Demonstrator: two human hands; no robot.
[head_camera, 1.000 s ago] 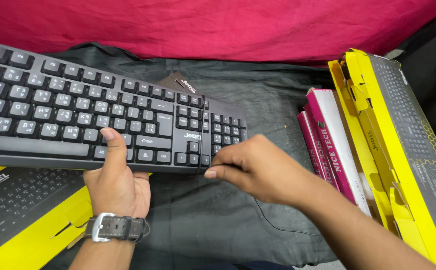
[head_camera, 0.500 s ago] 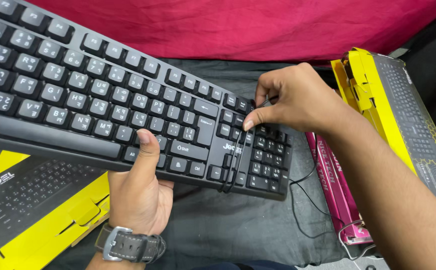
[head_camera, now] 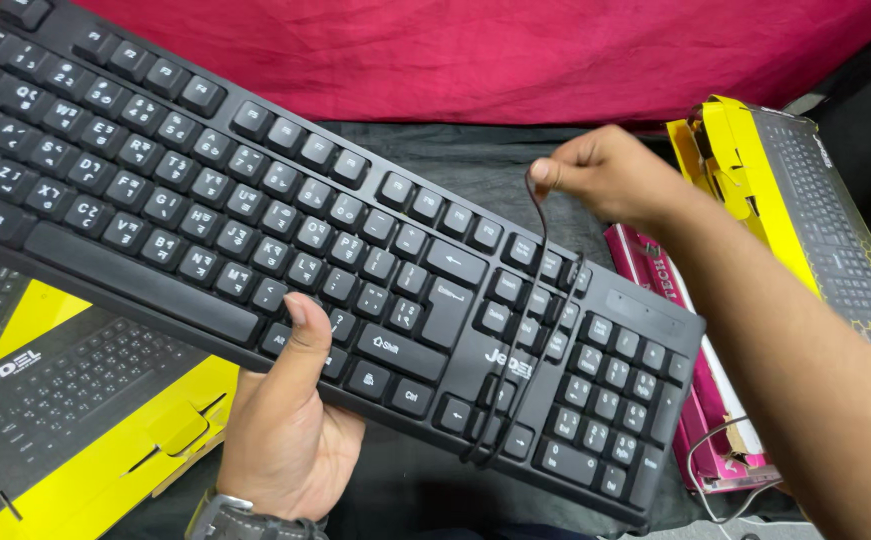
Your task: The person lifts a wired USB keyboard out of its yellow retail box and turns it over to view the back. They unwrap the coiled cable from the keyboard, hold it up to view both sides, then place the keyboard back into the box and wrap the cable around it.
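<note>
Light falls even and bright from above, casting only soft shadows. The black keyboard (head_camera: 355, 250) shows a faint sheen on its keys. Focus is sharp throughout, with slight wide-angle stretch toward the edges.

A rumpled red cloth (head_camera: 515, 60) covers the back, a dark grey cloth (head_camera: 475, 165) lies over the surface, under even, soft light.

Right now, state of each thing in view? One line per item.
Keyboard: lifted, tilted, keys facing up.
Cable: looped across the keyboard's right side, top end pinched.
Left hand: grips the keyboard's front edge from below, thumb on the keys.
Right hand: pinches the cable above the keyboard.
Yellow box, lower left: flap open.
Yellow box, right: end open.
Pink box: end open.
</note>
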